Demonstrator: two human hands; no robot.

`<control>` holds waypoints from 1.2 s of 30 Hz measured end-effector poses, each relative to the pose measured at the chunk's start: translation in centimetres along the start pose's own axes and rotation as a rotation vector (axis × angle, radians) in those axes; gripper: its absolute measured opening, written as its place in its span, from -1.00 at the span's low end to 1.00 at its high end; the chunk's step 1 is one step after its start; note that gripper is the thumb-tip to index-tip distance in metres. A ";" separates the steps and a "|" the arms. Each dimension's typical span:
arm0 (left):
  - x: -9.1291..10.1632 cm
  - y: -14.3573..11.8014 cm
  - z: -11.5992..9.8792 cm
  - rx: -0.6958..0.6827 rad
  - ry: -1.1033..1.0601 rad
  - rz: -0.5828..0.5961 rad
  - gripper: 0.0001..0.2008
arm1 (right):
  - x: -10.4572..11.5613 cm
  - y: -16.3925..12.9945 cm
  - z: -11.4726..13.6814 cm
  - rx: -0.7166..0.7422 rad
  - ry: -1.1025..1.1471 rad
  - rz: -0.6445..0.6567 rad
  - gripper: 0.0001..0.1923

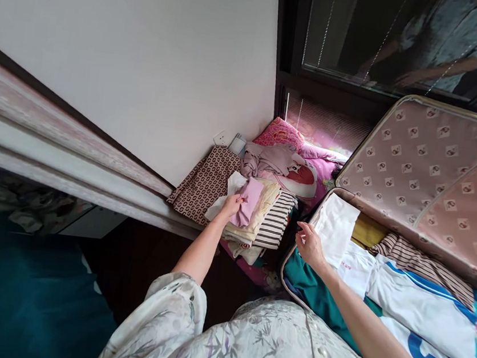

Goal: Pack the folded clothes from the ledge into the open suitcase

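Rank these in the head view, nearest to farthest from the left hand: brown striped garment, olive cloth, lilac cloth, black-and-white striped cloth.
1. Lilac cloth: in the left hand.
2. Black-and-white striped cloth: to its right.
3. Olive cloth: farther right, in the suitcase.
4. Brown striped garment: right of the olive cloth.

Left fingers (238, 199) hold pink cloth (249, 208) over folded clothes (274, 226), right fingers (306, 230) parted at an open suitcase (427, 166).

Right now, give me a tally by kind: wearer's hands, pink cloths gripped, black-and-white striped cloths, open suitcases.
Hands: 2 (left hand, right hand)
Pink cloth gripped: 1
Black-and-white striped cloth: 1
Open suitcase: 1
Total: 5
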State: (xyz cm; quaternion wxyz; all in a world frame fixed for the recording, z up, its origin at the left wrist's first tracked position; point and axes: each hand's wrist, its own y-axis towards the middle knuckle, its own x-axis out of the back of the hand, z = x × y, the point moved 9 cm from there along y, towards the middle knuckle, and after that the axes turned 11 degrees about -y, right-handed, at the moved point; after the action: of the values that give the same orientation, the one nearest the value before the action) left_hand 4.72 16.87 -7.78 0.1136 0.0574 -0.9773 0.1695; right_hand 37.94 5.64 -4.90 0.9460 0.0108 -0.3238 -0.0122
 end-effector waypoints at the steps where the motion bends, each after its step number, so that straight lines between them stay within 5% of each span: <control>1: -0.1 -0.2 -0.6 0.002 -0.028 0.015 -0.81 | 0.1 -0.1 0.0 -0.017 0.017 0.012 -0.56; 5: -3.1 -3.4 -3.3 -0.001 -0.236 0.138 -0.77 | -0.2 -0.5 1.0 -0.115 0.246 0.110 -0.33; 9: -10.9 -10.2 -6.2 -0.118 -0.227 0.415 -0.68 | -1.1 -1.6 4.5 -0.144 0.725 0.235 -0.05; 12: -15.6 -15.2 -8.8 -0.339 -0.115 0.533 -0.55 | -0.4 -3.1 5.6 -0.230 0.983 0.208 -0.20; 15: -17.7 -18.8 -10.9 -0.471 -0.074 0.616 -0.44 | 1.2 -5.4 3.8 -0.391 1.067 0.119 -0.39; 18: -19.5 -22.3 -12.5 -0.604 0.054 0.820 -0.40 | 3.2 -8.0 1.1 -0.520 1.125 0.007 -0.61; 23: -23.2 -24.6 -11.9 -0.727 0.232 0.931 -0.12 | 6.2 -10.8 -1.5 -0.559 1.256 -0.131 -0.58; 28: -28.7 -25.1 -7.0 -0.354 -0.183 1.021 0.18 | 7.5 -13.7 -5.0 -0.612 1.263 -0.168 -0.48; 33: -32.8 -28.8 -1.2 0.417 -0.694 1.173 -0.01 | 7.9 -16.8 -9.8 -0.714 1.211 -0.245 -0.55; 36: -34.0 -29.8 0.6 0.642 -0.787 1.143 -0.17 | 7.8 -17.7 -11.4 -0.784 1.260 -0.297 -0.59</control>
State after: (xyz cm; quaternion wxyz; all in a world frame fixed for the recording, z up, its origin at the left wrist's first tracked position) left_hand 42.00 -8.74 -7.01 -0.3706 -0.3709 -0.7261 0.4448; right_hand 50.80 -12.16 -9.59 0.8751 -0.2781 0.3112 -0.2452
